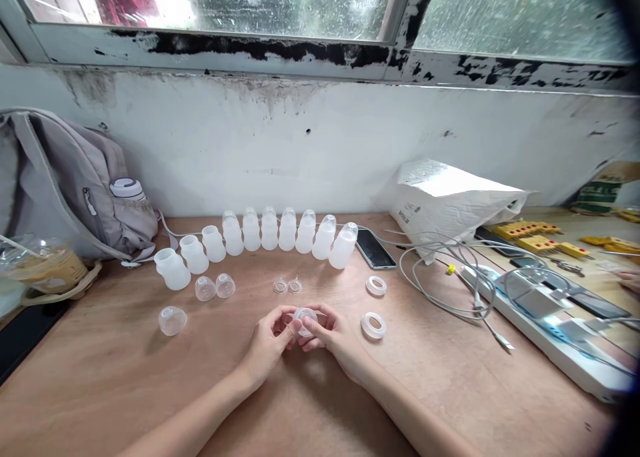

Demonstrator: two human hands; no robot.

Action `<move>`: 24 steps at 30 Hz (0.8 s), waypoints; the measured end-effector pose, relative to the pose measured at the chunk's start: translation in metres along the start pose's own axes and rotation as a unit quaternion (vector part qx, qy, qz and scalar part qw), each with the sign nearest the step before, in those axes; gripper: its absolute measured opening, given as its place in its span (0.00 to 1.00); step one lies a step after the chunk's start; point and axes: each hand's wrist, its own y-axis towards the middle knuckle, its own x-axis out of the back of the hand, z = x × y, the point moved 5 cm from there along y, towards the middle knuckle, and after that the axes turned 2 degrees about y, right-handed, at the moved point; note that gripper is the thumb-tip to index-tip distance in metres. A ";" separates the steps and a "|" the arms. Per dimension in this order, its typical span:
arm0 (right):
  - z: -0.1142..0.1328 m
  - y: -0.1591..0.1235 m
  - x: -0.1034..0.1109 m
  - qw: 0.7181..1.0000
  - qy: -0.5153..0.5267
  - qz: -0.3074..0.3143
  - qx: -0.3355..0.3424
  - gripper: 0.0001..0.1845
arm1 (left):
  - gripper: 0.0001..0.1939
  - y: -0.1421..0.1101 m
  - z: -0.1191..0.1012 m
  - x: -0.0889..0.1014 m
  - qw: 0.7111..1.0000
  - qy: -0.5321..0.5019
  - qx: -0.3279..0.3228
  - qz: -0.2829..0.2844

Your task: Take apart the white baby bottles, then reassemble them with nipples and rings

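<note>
Between my left hand [273,337] and my right hand [333,334] is a translucent screw ring [305,320], gripped by the fingers of both; a nipple inside it is hard to make out. Just beyond lie two clear bottle nipples [288,285]. Two loose screw rings [374,325] rest to the right. On the left are several clear dome caps [173,321]. Behind them a curved row of frosted baby bottles [269,229] stands upright; the three leftmost, such as the open bottle [173,269], have no tops, while the others carry clear caps.
A phone [375,249], looped white cables [440,284] and a power strip [555,344] lie to the right, by a white bag [450,197]. At left are a grey backpack [65,184], an iced drink cup [45,270] and a black phone [30,334]. Another person's hand [629,280] shows at far right.
</note>
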 end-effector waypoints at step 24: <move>-0.003 0.000 -0.004 0.999 -0.034 -0.008 0.016 0.20 | 0.18 -0.004 -0.006 -0.004 0.999 0.010 -0.010 0.044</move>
